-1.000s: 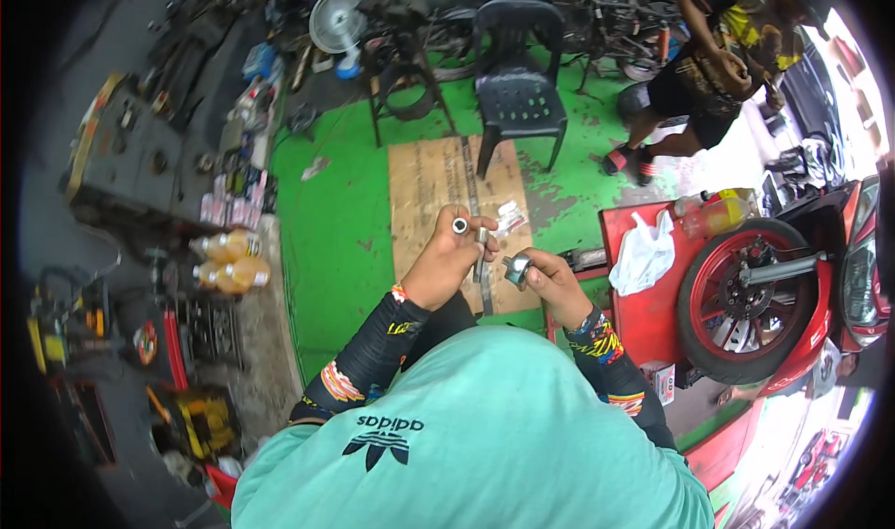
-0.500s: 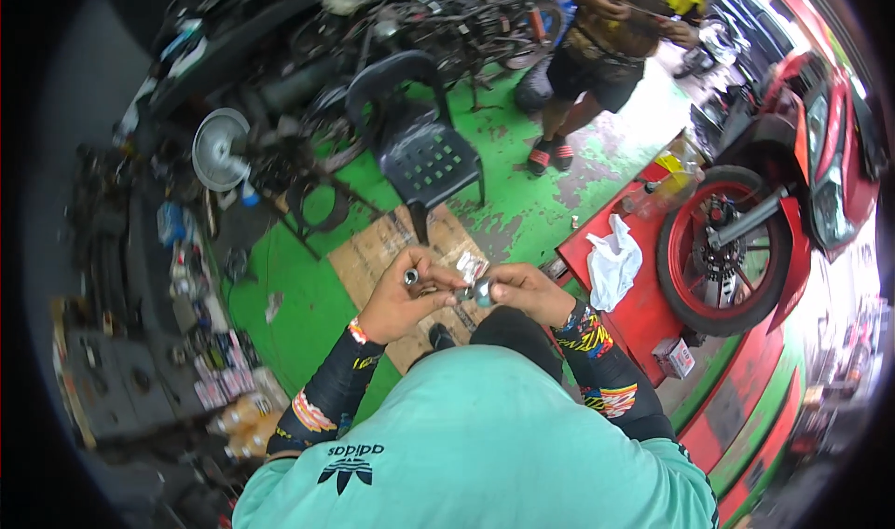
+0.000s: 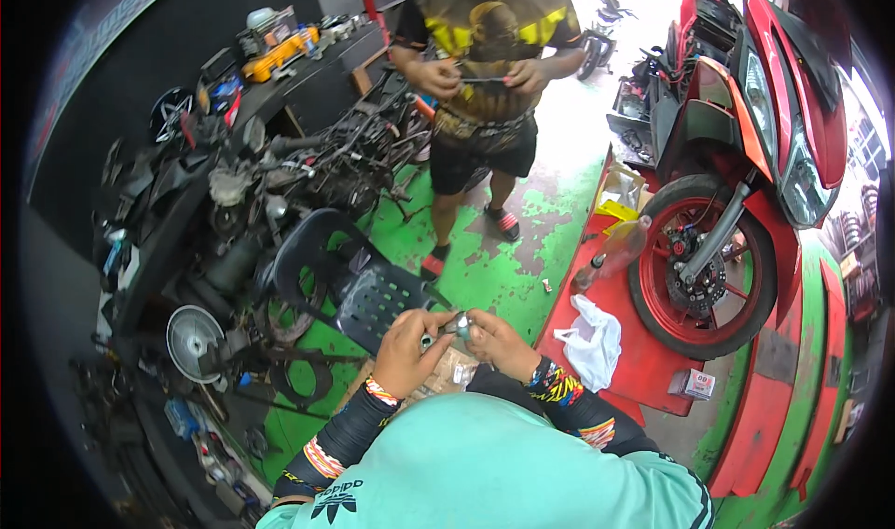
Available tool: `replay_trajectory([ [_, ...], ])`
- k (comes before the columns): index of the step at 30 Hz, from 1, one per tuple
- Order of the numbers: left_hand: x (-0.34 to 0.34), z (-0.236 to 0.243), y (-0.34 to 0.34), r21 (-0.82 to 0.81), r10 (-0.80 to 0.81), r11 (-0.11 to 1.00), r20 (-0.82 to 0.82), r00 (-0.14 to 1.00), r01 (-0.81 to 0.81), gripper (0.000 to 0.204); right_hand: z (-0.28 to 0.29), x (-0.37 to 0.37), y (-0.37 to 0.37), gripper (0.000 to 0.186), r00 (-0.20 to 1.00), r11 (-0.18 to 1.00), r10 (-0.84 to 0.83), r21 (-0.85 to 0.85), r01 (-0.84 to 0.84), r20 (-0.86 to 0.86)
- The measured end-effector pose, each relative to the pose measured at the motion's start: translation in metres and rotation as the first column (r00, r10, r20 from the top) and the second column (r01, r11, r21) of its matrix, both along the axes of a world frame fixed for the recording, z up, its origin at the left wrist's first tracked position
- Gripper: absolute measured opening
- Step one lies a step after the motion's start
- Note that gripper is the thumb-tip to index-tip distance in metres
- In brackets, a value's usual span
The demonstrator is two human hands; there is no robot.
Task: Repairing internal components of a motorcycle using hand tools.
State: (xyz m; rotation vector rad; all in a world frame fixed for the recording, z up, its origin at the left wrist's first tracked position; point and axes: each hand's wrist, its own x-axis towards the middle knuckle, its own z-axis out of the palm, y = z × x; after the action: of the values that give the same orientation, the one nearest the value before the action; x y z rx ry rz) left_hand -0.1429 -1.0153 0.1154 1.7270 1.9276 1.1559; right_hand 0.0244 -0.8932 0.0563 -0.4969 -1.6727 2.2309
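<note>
My two hands meet in front of my chest, fingers bent inward. My left hand (image 3: 407, 354) is closed round a small hollow metal cylinder (image 3: 427, 341) that looks like a socket; its round end peeks out by the thumb. Between the fingertips of both hands is a shiny, rounded metal part (image 3: 461, 324). My right hand (image 3: 501, 341) pinches that part from its side, and my left fingertips come up against it. The fingers hide most of both pieces, so I cannot tell whether they are joined.
A black plastic chair (image 3: 368, 296) stands just beyond my hands. Farther off, a person (image 3: 485, 91) holds a thin rod. To the right, a red motorcycle (image 3: 792, 156) stands by a red platform (image 3: 643, 380) bearing a white plastic bag (image 3: 592, 343) and a see-through bottle (image 3: 620, 249).
My view has tilted up, showing more of the other person and the motorcycle. My hands have drawn closer together, and the shiny part now sits between both sets of fingertips.
</note>
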Motion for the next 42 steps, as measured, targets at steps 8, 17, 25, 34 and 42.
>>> replay_trajectory([
  [8,-0.056,0.023,0.127,0.074,-0.19,0.981,0.515,0.836,0.177,0.019,0.034,0.002,0.097,0.037,0.814,0.819,-0.512,0.128,0.559,-0.274],
  [17,-0.075,0.019,0.249,0.043,-0.423,0.83,0.697,0.579,0.556,0.026,0.065,-0.018,0.162,0.027,0.631,0.515,-0.684,0.369,0.773,-0.366],
  [25,-0.137,0.025,0.392,0.056,-0.661,0.742,0.225,0.716,0.668,0.029,0.077,-0.053,0.265,0.021,0.606,0.387,-0.755,0.576,0.72,-0.25],
  [34,-0.195,0.024,0.504,0.079,-0.642,0.735,0.403,0.652,0.674,0.023,0.105,-0.118,0.408,0.017,0.808,0.338,-0.544,0.823,0.456,-0.225],
  [42,-0.18,-0.002,0.618,0.054,-0.345,0.906,0.671,0.657,0.421,0.019,0.063,-0.131,0.551,0.028,0.825,0.585,-0.541,0.631,0.509,-0.164],
])
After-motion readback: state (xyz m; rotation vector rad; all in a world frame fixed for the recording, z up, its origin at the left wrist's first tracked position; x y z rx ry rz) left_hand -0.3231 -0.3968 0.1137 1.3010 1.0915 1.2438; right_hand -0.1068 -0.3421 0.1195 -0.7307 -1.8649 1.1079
